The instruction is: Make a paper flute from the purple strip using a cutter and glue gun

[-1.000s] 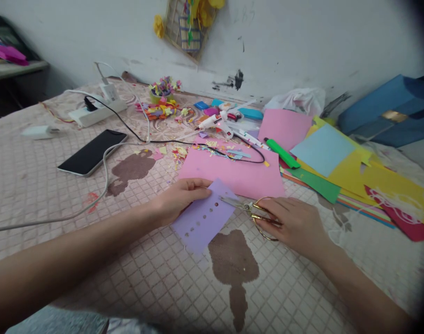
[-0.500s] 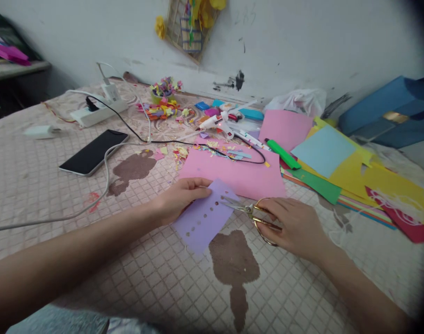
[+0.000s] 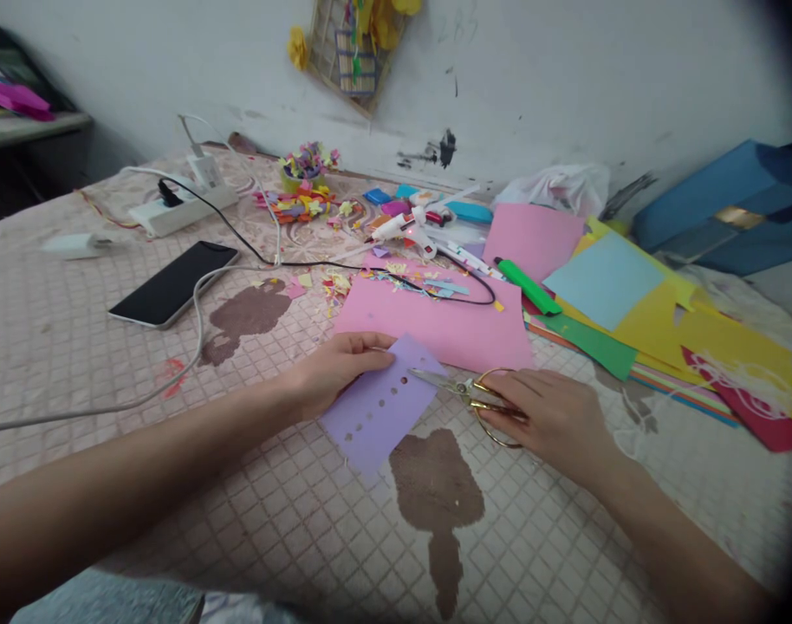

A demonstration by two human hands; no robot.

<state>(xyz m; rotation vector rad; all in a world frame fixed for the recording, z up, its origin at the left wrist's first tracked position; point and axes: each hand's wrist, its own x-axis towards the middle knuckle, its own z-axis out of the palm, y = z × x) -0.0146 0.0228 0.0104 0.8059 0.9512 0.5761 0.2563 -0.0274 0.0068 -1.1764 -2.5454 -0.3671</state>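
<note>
1. Pinching purple paper by its upper-left edge: left hand, grip closed on it.
2. Right hand: grip clamped around gold-handled scissors, blades crossing the paper's right edge.
3. Beyond: pink sheet on patterned cloth.

Two hands: left hand, right hand. One scissors, one purple sheet. Nearer far edge of cloth: two pink sheets, one glue gun, one pot. Toward left edge: one phone, one power strip.
</note>
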